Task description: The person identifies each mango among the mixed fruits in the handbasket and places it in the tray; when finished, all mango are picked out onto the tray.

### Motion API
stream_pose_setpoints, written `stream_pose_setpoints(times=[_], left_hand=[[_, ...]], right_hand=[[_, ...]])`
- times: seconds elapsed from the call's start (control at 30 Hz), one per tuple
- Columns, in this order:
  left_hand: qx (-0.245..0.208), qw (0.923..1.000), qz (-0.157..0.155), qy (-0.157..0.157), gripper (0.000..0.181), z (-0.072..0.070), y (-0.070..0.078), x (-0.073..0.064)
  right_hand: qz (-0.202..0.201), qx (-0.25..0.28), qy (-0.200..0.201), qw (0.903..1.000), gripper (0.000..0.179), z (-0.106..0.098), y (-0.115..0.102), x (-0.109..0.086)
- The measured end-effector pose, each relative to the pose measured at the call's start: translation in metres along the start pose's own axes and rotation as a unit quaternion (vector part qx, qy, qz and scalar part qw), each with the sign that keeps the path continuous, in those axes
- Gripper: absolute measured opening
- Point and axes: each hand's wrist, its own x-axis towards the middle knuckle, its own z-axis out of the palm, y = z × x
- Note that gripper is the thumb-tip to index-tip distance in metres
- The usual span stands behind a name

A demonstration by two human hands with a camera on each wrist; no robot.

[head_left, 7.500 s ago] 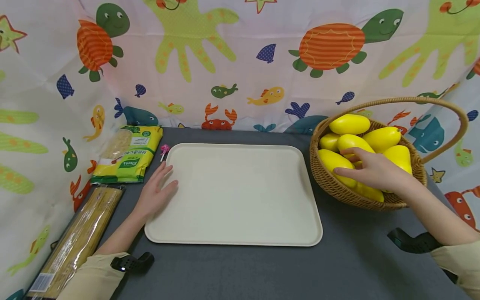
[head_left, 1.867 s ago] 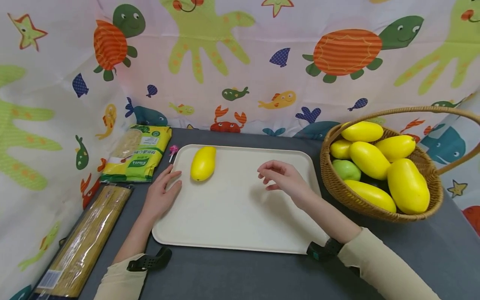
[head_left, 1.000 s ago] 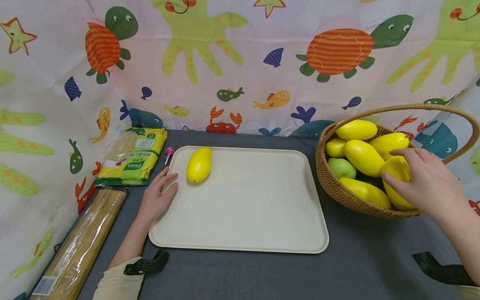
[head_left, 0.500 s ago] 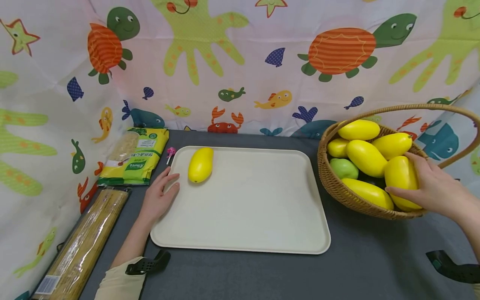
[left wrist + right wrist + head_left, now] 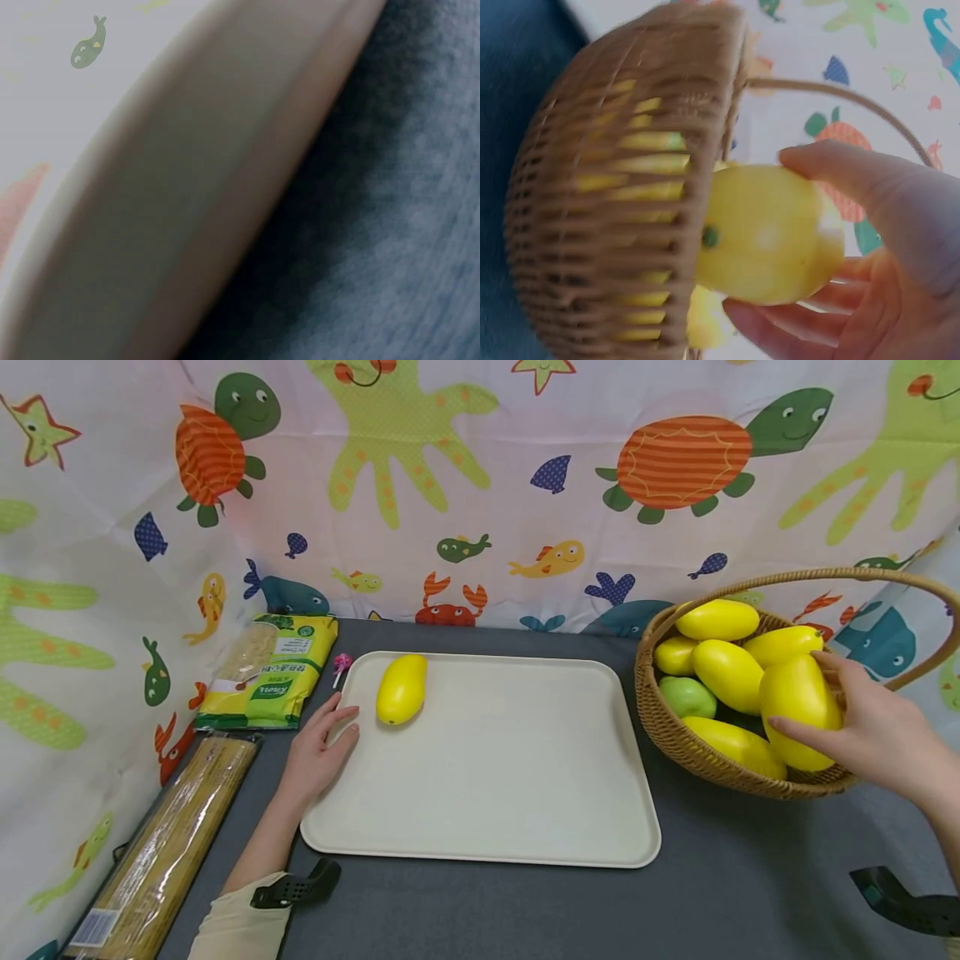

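Observation:
My right hand (image 5: 885, 727) grips a plump yellow mango (image 5: 799, 706) at the right side of the wicker basket (image 5: 720, 775). Its thumb lies across the near side, and the other fingers curl behind. In the right wrist view the held mango (image 5: 769, 236) tips over the basket's rim, its green stem spot facing the camera. Several more yellow mangoes (image 5: 726, 677) and one green fruit (image 5: 687, 697) lie in the basket. My left hand (image 5: 318, 756) rests with loose fingers on the left edge of the cream tray (image 5: 487, 777). One yellow mango (image 5: 401, 690) lies at the tray's back left.
Left of the tray lie a yellow-green food packet (image 5: 270, 672), a long clear pack of noodle-like sticks (image 5: 165, 843) and a small pink-headed stick (image 5: 341, 667). The basket's tall handle (image 5: 840, 574) arches over its back. A printed cloth (image 5: 495, 460) hangs behind the table.
One mango has come from the basket to the tray, exposing the green fruit. My right hand went back to the basket, took hold of another mango and raised it slightly. The left hand stayed put.

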Motion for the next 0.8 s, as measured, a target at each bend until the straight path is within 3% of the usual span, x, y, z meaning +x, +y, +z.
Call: stream_pose_setpoints(times=[0.2,0.27,0.33,0.5,0.73,0.8], left_hand=[[0.003,1.0000,0.004,0.004,0.042,0.000,0.000,0.000],[0.002,1.0000,0.004,0.005,0.042,0.000,0.000,0.000],[0.001,1.0000,0.001,0.005,0.042,0.000,0.000,0.000],[0.000,1.0000,0.000,0.004,0.042,0.000,0.000,0.000],[0.000,1.0000,0.003,0.003,0.043,0.000,0.000,0.000],[0.001,1.0000,0.003,0.002,0.043,0.000,-0.001,0.000]], right_hand=[[0.024,0.103,-0.026,0.9941,0.098,-0.007,-0.024,-0.002],[0.026,0.164,-0.052,0.9848,0.095,-0.008,-0.030,-0.002],[0.023,0.230,-0.083,0.9694,0.090,-0.007,-0.035,-0.001],[-0.005,0.377,-0.160,0.9122,0.072,0.003,-0.049,0.000],[-0.015,0.536,-0.243,0.8083,0.065,0.023,-0.087,0.003],[-0.017,0.564,-0.258,0.7846,0.065,0.031,-0.100,0.005]])
